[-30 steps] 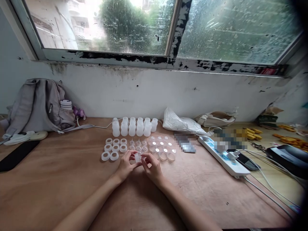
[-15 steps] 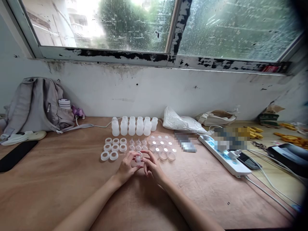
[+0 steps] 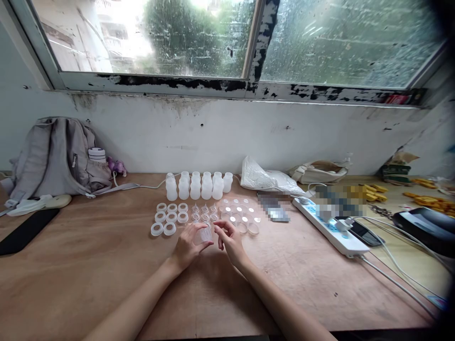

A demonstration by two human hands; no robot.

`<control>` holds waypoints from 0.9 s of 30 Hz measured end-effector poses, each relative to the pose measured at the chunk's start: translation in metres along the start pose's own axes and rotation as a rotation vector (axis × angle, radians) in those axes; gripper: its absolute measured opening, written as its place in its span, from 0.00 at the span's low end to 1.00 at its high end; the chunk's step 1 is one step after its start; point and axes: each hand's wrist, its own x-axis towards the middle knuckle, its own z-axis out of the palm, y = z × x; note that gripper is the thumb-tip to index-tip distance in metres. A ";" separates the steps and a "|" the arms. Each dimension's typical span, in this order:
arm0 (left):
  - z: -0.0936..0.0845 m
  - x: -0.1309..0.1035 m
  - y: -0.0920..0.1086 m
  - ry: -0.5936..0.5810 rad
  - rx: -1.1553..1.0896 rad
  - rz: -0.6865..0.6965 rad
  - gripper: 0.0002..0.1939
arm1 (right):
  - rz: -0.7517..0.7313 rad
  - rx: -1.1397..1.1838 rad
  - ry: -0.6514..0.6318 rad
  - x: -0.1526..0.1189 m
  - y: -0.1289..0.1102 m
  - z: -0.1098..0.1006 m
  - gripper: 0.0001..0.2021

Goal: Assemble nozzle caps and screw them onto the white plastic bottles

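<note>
Between the thumb and fingers of my left hand (image 3: pixel 188 244) is a small clear plastic piece (image 3: pixel 204 234). Just right of it, my right hand (image 3: pixel 231 240) is raised with its fingers curled and fingertips close together; whether they hold anything is too small to tell. Beyond my hands stand several frosted white bottles (image 3: pixel 195 187) in rows. White rings (image 3: pixel 171 217) lie in rows at the left, small clear nipple-like parts (image 3: pixel 204 209) in the middle, and clear round caps (image 3: pixel 253 228) at the right, partly behind my right hand.
On the wooden table (image 3: pixel 106 265), a black flat object (image 3: pixel 28 232) and grey backpack (image 3: pixel 59 151) are at the left. Plastic bags (image 3: pixel 263 175) lie by the wall. A power strip (image 3: pixel 330 232) with cables, a phone (image 3: pixel 366 234) and a black device (image 3: pixel 426 232) are at the right.
My right hand has moved right, away from the clear piece, and its fingers have drawn in. The piece in my left hand now shows more of its surface.
</note>
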 end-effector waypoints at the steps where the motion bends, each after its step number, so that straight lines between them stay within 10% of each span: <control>1: 0.000 0.000 0.000 0.010 -0.006 -0.009 0.19 | 0.032 0.013 -0.010 0.001 0.000 -0.001 0.12; 6: 0.001 0.001 0.005 -0.033 -0.087 -0.025 0.19 | 0.243 0.139 -0.224 0.003 0.002 -0.002 0.14; 27: 0.001 0.001 0.006 -0.091 -0.062 -0.255 0.12 | -0.003 -0.075 -0.179 0.001 0.014 0.004 0.09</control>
